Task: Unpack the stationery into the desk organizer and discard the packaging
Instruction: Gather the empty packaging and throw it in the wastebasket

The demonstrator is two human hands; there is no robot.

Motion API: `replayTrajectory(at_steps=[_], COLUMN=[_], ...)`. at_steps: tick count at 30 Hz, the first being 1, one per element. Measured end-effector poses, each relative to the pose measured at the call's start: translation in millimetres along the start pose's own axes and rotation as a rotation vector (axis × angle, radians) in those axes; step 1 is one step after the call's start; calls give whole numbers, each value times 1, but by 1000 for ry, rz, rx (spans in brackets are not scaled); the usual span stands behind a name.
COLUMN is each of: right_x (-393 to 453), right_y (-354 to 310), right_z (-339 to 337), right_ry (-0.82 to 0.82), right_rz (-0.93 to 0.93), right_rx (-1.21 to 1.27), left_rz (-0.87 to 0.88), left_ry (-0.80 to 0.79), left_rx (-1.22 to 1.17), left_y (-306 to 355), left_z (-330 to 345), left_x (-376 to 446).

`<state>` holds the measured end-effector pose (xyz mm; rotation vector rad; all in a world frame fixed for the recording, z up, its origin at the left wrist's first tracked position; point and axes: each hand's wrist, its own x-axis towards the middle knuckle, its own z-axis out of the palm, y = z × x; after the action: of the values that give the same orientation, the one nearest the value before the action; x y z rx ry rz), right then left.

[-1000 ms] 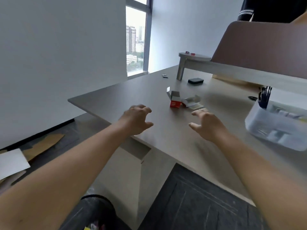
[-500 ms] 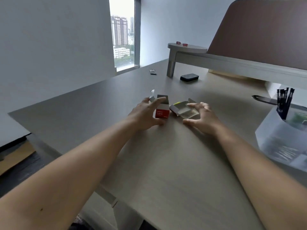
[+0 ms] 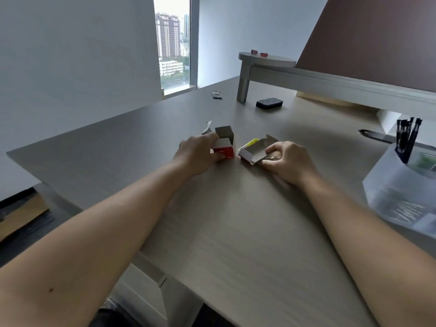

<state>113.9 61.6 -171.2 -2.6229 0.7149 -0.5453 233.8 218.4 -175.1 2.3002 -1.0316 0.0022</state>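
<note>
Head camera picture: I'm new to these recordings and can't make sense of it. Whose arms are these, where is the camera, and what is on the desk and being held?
There is no machine here. A person wears one wide-angle camera on the head, so you look forward and down along their own bare arms. The left hand grips an opened red and white box standing on the desk. The right hand closes on a flat opened carton lying beside it. At the right edge stands a clear desk organizer with dark pens upright in it. Further back lie a small black object and a raised shelf. Both boxes look like packaging; what remains inside cannot be seen.
</note>
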Motion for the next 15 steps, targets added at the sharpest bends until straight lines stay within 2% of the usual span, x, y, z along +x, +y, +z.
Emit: replayTrajectory(at_steps=[9, 15], right_x=[-34, -76], right_y=[-19, -57], right_z=[-9, 1], right_ry=[68, 45], right_rz=[-25, -76], right_rx=[114, 169], left_rz=[-79, -106], left_ry=[75, 93], left_rx=[26, -83], left_y=[1, -20], left_z=[-31, -57], left_x=[-45, -108])
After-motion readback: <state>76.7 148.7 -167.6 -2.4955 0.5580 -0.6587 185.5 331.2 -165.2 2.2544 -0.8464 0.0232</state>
